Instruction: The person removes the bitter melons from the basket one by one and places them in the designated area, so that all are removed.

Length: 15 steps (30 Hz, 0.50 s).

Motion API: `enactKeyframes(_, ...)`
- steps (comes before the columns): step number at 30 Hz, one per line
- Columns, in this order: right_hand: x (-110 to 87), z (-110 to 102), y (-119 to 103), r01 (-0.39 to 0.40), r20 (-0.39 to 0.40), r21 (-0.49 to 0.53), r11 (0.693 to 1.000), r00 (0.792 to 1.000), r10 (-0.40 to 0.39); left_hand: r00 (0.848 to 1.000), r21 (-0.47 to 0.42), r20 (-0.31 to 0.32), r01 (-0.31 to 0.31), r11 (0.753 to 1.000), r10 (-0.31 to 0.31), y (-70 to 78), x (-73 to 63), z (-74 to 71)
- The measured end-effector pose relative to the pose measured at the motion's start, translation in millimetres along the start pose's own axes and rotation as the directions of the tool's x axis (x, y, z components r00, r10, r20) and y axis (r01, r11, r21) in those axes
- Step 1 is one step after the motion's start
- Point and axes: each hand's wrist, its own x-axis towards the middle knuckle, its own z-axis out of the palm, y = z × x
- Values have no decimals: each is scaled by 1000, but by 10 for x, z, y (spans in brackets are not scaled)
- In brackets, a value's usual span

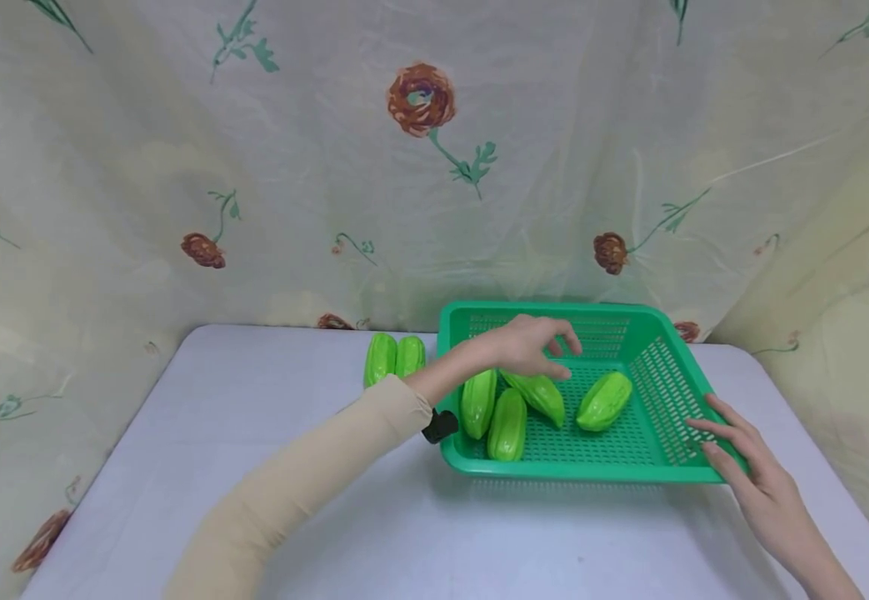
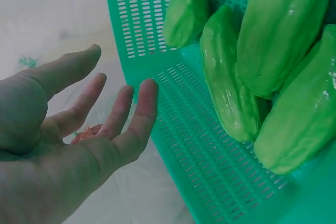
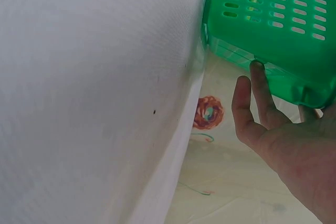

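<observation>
A green plastic basket (image 1: 591,473) with slotted walls holds several glossy, ridged green gourds (image 1: 507,425), grouped mostly on its left side. One gourd (image 1: 604,402) lies by itself nearer the middle. Above the basket, my left hand (image 1: 530,343) has its fingers spread loosely, with nothing in its grasp. The left wrist view shows that hand (image 2: 79,158) beside the slotted wall, apart from the gourds. My right hand (image 1: 764,483) rests on the basket's right rim near the front corner, fingers mostly extended. In the right wrist view, two fingertips touch the outer rim; the other fingers are largely hidden.
Two more green gourds (image 1: 382,358) lie side by side on the white table (image 1: 254,417), left of the basket and partly behind my left forearm. A flower-patterned curtain (image 1: 292,167) hangs along the back and sides. A small black object (image 1: 440,426) is at my left wrist.
</observation>
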Motion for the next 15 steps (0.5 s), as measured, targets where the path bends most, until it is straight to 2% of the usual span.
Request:
enactKeyframes(5, 2, -2, -2, -7, 1, -6, 1000, 1000, 7, 1000, 0, 19, -5, 1000, 5, -26, 108, 4)
enactKeyframes(11, -7, 1, -10, -9, 6, 3, 1000, 1000, 9, 998, -3, 37, -55, 999, 55, -149, 205, 33)
enactKeyframes(15, -7, 7, -5, -2, -2, 4, 1000, 1000, 2, 998, -30, 36, -56, 998, 57, -211, 252, 36)
